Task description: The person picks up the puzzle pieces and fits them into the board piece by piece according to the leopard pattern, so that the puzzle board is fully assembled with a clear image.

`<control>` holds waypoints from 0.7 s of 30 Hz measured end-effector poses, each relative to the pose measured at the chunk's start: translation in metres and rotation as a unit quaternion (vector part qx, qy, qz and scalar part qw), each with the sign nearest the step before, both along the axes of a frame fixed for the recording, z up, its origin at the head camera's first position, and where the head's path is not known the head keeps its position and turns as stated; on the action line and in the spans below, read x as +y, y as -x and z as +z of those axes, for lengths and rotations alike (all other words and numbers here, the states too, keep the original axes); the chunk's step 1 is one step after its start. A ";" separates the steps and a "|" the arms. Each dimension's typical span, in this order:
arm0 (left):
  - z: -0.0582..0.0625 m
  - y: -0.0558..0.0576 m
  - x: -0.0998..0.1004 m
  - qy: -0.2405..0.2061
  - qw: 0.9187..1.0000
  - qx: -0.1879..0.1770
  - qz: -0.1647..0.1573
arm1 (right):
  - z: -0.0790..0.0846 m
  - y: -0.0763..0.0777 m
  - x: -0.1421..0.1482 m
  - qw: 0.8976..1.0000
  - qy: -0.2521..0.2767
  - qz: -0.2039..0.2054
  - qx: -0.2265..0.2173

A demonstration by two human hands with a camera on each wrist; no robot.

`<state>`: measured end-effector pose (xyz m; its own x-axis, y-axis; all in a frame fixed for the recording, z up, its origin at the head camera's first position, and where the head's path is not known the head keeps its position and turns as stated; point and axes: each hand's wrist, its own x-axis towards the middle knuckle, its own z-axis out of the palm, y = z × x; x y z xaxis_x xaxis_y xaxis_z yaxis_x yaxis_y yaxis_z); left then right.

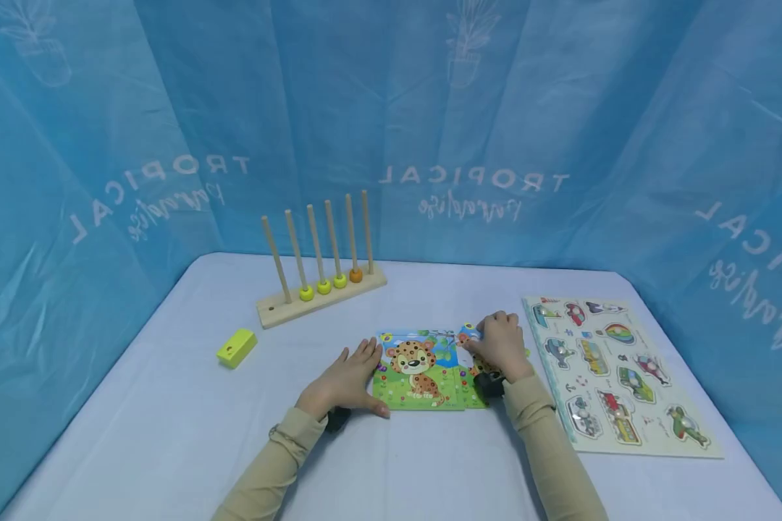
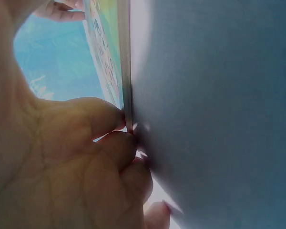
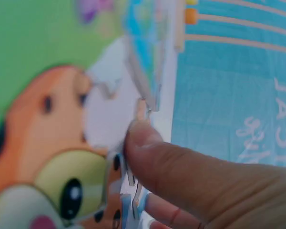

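A square leopard picture board point(image 1: 420, 373) lies on the table. Along its left edge rests my left hand point(image 1: 344, 383), thumb spread toward the near corner; the left wrist view has its fingertips point(image 2: 119, 117) at the board's edge. Abutting on the right is a second leopard puzzle board point(image 1: 472, 394), partly hidden under my right hand point(image 1: 502, 344). My right thumb point(image 3: 145, 143) and fingers pinch a jigsaw piece point(image 3: 145, 57), which stands tilted and shows blue and green. Beside the thumb, a white gap point(image 3: 109, 112) opens in the leopard picture.
A wooden peg stand point(image 1: 326, 294) with yellow and orange beads stands at the back left. Nearer lies a yellow block point(image 1: 237, 348). To the right is a vehicle peg-puzzle board point(image 1: 599, 391). Blue curtains point(image 1: 391, 130) surround the white table point(image 1: 169, 434).
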<state>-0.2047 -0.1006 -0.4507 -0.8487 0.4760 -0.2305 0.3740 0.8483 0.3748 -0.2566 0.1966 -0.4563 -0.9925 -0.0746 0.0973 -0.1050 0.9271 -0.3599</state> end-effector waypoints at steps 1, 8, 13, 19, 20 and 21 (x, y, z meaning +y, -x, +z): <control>0.000 0.001 0.000 0.000 1.000 -0.003 -0.001 | 0.000 0.002 0.000 1.000 0.018 -0.005 -0.009; -0.001 0.003 -0.001 -0.012 1.000 -0.012 -0.004 | 0.001 0.009 0.002 0.980 0.196 0.004 -0.024; -0.001 0.002 -0.002 -0.015 1.000 -0.011 0.001 | 0.006 0.011 -0.007 0.950 0.311 -0.001 -0.007; 0.001 0.001 -0.003 -0.021 1.000 -0.015 0.003 | 0.007 0.007 -0.046 0.939 0.316 0.066 -0.122; 0.000 0.001 -0.002 -0.021 1.000 -0.017 0.003 | 0.006 0.005 -0.054 0.940 0.303 0.076 -0.135; 0.001 0.001 -0.002 -0.022 1.000 -0.019 0.002 | 0.004 0.004 -0.063 0.944 0.288 0.080 -0.141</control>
